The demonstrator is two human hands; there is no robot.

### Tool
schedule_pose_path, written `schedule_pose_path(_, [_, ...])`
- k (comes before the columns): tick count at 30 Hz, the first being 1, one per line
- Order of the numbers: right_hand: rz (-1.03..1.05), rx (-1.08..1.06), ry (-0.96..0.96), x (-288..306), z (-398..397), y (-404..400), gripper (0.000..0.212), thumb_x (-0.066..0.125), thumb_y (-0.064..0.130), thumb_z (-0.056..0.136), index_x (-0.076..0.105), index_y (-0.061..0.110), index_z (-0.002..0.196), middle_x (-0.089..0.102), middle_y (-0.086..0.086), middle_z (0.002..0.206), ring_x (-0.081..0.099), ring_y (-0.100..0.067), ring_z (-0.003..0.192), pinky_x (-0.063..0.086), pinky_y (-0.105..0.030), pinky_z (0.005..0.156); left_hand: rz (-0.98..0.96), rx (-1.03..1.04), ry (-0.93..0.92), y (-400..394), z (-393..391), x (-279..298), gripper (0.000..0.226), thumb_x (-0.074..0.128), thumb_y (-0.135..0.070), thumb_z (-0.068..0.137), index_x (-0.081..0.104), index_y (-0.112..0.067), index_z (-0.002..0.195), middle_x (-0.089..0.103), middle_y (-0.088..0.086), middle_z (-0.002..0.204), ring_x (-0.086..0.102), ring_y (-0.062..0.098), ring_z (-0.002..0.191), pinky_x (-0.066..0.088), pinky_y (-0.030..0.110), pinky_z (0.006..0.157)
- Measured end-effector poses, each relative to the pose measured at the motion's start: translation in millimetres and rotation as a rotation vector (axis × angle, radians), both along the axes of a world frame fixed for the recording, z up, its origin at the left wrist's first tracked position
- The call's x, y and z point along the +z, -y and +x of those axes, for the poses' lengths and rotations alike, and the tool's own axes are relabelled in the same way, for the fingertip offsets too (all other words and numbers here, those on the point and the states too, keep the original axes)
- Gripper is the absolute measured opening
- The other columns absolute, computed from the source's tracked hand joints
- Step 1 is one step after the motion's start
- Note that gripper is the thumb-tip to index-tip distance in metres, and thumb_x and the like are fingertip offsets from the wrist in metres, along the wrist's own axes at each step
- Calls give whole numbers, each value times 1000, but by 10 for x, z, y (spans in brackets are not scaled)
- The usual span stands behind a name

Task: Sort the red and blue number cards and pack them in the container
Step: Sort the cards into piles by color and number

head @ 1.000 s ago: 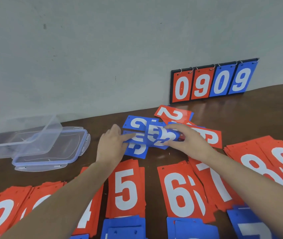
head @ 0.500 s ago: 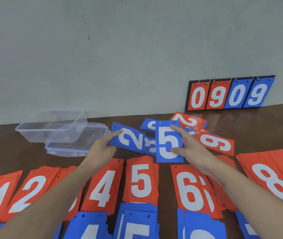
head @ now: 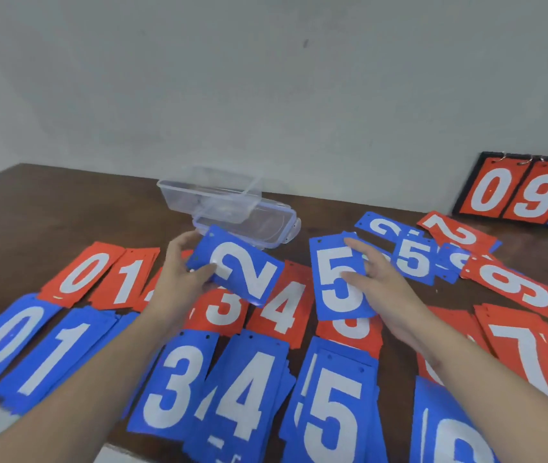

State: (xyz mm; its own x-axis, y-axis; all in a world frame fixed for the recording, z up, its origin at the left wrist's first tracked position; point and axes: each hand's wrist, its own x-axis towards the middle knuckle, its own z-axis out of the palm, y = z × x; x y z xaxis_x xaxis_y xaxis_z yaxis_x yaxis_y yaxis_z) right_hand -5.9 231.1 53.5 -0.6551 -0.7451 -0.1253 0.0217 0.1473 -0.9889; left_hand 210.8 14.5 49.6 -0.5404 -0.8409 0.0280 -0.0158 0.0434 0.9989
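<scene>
A: Both blue cards have come off the loose heap since half a second ago, and the head view has swung left, showing the 0 and 1 piles.

B: Grips?

A: Left hand (head: 179,272) pinches the blue 2 card (head: 237,265) by its left edge, tilted, over the red 3 pile (head: 224,309). Right hand (head: 379,282) holds the blue 5 card (head: 339,279), thumb on its face, fingers behind the top edge.

B: Risks?

A: I'd judge the 2 could slip from that edge pinch, or land on a red pile. Its own blue pile lies hidden under the left forearm.

B: Cards?

A: Thin, stiff, punched with holes. Unsorted ones lie at two o'clock; the blue 5 pile (head: 332,409) sits at six. The container (head: 212,195) waits empty at twelve.
</scene>
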Motion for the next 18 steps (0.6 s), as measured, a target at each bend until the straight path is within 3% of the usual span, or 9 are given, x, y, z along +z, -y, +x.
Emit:
schedule_pose_path(1, [-12,29,4,-8,60,64,61,62,6,97,45,47,139,72,4,118,74,-18,99,59,-45,89,11,30,4,12,109,-17,49,61,2,95,48,-34,124,69,-14,108,73,18,89,58,27,66])
schedule_pose_path(3, [-7,75,-8,-18,190,200,82,63,0,95,26,48,150,75,6,112,74,-18,97,59,-44,85,38,91,25,40,332,-44,46,62,0,95,48,-32,124,68,-5,79,67,18,69,54,27,60])
schedule_pose_path(6, [-2,111,12,-8,414,405,97,64,-5,93,9,48,154,74,2,115,75,-17,94,60,-36,74,56,159,42,119,668,-74,42,63,-3,93,52,-26,126,57,7,73,62,21,67,53,39,68])
schedule_pose_path(10, [15,172,25,10,721,646,70,63,-3,94,33,39,142,76,1,108,75,-21,92,61,-42,74,73,235,75,200,1142,-48,38,62,-9,96,56,-35,123,53,-1,67,62,21,74,53,43,75])
schedule_pose_path(13, [35,180,28,19,921,818,55,62,0,95,39,35,130,78,-2,98,76,-22,85,59,-35,63,124,284,60,276,1485,-69,37,59,-10,98,56,-36,125,54,-2,67,62,17,71,51,36,66])
schedule_pose_path(15, [63,177,18,23,1052,934,50,64,2,95,40,33,125,77,-8,100,76,-23,80,56,-38,60,125,321,74,320,1670,-69,37,60,-11,97,58,-37,122,52,5,75,57,21,72,46,34,60])
schedule_pose_path(16, [73,177,6,9,1108,994,47,65,2,94,41,33,120,76,-11,101,75,-26,80,56,-42,62,121,337,80,341,1752,-71,37,60,-12,95,59,-39,121,51,10,79,54,25,75,46,39,60])
schedule_pose_path(18, [84,179,-24,-24,1206,1107,42,67,2,92,42,31,109,72,-15,105,75,-30,82,56,-48,68,144,354,63,361,1884,-55,35,61,-16,92,62,-44,113,58,20,92,59,34,86,53,58,75])
